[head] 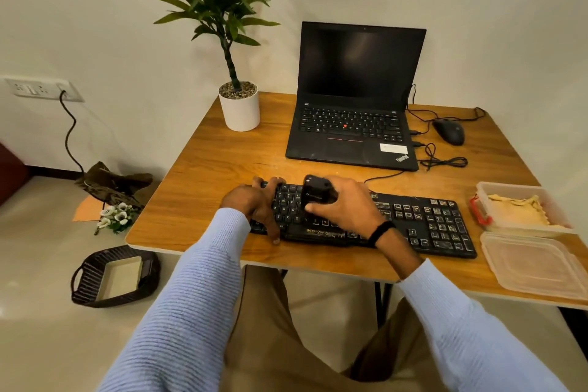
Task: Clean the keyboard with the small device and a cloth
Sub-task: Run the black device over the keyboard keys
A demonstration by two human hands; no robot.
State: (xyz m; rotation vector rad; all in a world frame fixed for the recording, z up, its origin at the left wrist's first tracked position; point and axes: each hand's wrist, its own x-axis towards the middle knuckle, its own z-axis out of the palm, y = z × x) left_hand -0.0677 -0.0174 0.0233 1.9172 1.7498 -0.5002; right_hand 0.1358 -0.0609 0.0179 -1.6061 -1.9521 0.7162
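The right hand is wrapped around the small black device, thumb on its near side and fingers curled over its far side, pressing it down onto the left-centre keys of the black keyboard; a dark band sits on that wrist; just left of the grip, the left hand grasps the keyboard's left end, fingers hooked over the far edge and thumb down at the near edge, closed on the frame; the keyboard lies flat on the wooden table, stretching away to the right of the device; farther right of the grip, at the table's edge, a clear tub holds a yellowish cloth, with a clear lid lying just nearer the person; beyond the device stands an open black laptop with a dark screen, a black mouse and loose cables to its right, and a potted plant to its left; well left of the hands, on the floor, lie a dark woven basket and a small bunch of white flowers; both forearms wear pale blue ribbed sleeves
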